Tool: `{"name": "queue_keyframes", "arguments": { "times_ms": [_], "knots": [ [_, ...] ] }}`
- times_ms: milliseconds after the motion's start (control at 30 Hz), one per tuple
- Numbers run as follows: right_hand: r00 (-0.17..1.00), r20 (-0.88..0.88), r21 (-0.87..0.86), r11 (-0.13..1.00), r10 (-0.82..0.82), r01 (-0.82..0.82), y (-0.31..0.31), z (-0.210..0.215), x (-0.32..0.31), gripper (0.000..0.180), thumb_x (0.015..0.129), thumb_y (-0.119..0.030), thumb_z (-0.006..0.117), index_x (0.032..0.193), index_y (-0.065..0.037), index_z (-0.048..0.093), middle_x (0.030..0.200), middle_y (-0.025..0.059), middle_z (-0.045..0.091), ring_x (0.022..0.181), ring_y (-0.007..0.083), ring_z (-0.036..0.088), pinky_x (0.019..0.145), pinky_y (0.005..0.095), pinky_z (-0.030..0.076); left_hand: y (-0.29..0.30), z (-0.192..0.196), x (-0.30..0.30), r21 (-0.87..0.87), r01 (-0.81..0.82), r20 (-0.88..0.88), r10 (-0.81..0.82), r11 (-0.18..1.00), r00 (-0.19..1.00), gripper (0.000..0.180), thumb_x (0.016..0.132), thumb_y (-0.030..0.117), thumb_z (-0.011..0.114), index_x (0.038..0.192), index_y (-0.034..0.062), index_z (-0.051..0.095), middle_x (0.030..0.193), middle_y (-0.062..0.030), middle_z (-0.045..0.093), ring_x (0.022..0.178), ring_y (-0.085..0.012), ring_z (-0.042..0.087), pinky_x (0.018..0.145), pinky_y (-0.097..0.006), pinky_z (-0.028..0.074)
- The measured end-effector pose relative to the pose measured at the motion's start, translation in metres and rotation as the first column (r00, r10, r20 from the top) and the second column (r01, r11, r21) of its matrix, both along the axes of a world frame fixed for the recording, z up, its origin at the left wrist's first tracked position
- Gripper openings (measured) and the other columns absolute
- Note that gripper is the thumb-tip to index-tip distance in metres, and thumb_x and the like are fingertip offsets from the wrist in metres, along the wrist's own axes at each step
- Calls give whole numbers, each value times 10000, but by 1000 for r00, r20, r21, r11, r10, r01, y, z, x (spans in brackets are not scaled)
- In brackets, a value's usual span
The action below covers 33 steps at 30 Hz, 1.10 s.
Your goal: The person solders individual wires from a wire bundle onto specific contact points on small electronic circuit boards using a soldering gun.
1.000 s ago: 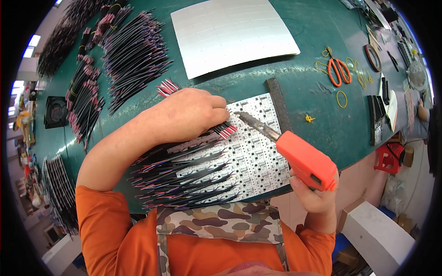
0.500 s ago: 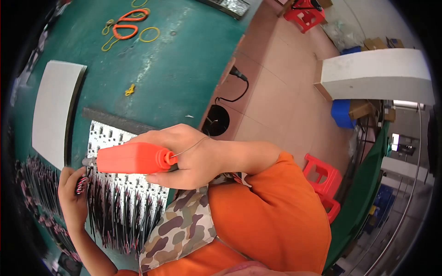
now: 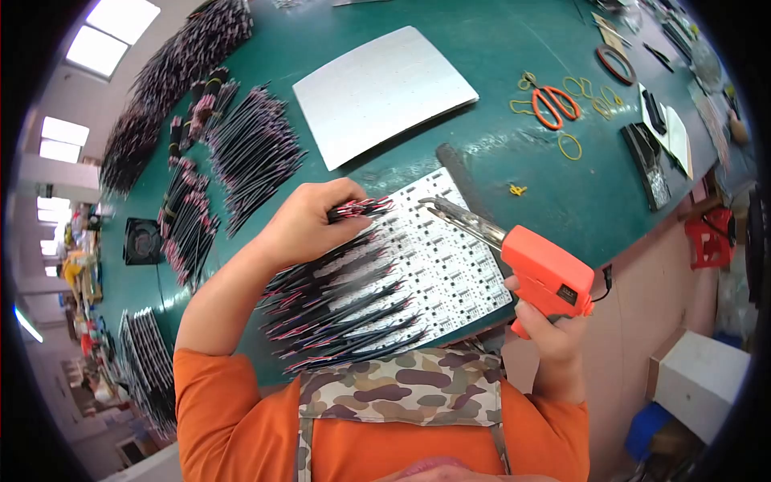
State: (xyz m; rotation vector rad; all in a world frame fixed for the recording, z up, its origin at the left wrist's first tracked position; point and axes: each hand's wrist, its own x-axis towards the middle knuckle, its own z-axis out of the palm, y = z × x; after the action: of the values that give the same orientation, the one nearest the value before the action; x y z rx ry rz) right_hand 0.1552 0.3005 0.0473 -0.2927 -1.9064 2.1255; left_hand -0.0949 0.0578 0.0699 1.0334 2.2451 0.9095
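Note:
A white circuit board panel point(image 3: 458, 277) with rows of small dark components lies in front of me. Rows of black and red wires point(image 3: 345, 317) extend over its left part and past its edge. My left hand point(image 3: 301, 225) is closed around a bunch of thin wires point(image 3: 353, 210) above the panel's far left part, their ends poking out to the right. A red-orange soldering gun point(image 3: 550, 269) is in the grip of my right hand point(image 3: 554, 331). Its metal tip points left, over the far part of the panel, a short way from the held wires.
Beyond the panel lies a stack of white sheets point(image 3: 385, 92). Several wire bundles point(image 3: 253, 149) rest at the left, near a black fan point(image 3: 143, 241). Orange-handled scissors point(image 3: 554, 106), yellow rubber bands point(image 3: 569, 147) and a tape roll point(image 3: 616, 64) are on the green table point(image 3: 498, 48) at the right.
My view has swung left, bringing the wire bundles into sight. The soldering gun's tip, earlier beside my left hand, is now farther from it. Both hands keep hold of their things.

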Motion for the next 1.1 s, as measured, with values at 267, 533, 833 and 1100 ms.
{"name": "queue_keyframes", "arguments": {
  "times_ms": [267, 533, 833, 1100],
  "knots": [
    [993, 18, 241, 963, 117, -118, 17, -1, -5, 439, 783, 55, 663, 1210, 56, 563, 1065, 179, 699, 985, 252, 688, 874, 361, 535, -13, -15, -3, 5, 249, -382, -228, 968, 895, 330, 695, 48, 719, 1009, 76, 620, 860, -87, 608, 783, -322, 632, 641, -409, 511],
    [998, 40, 205, 977, 53, -60, 12, 0, -9, 373, 798, 19, 677, 1158, 75, 595, 1037, 189, 695, 785, 173, 636, 700, 299, 506, -2, -33, 8, -115, 349, -606, -344, 930, 717, 268, 735, 110, 640, 1001, 74, 641, 806, -55, 582, 733, -265, 616, 613, -391, 509],
    [989, 35, 333, 931, 146, -149, 19, -2, -13, 403, 816, 11, 647, 1203, 90, 568, 1043, 197, 689, 632, 105, 585, 595, 257, 476, -1, -38, 8, -111, 364, -602, -354, 925, 716, 282, 755, 124, 614, 1031, 69, 633, 805, -50, 588, 750, -253, 619, 617, -386, 514],
    [987, 46, 340, 927, 153, -159, 22, 0, -21, 395, 815, 11, 651, 1196, 90, 580, 1035, 177, 692, 639, 98, 574, 605, 257, 466, 2, -38, 4, -104, 388, -529, -382, 916, 758, 381, 719, 118, 663, 1096, 93, 619, 742, -43, 584, 692, -263, 630, 584, -398, 505]
  ]
}}
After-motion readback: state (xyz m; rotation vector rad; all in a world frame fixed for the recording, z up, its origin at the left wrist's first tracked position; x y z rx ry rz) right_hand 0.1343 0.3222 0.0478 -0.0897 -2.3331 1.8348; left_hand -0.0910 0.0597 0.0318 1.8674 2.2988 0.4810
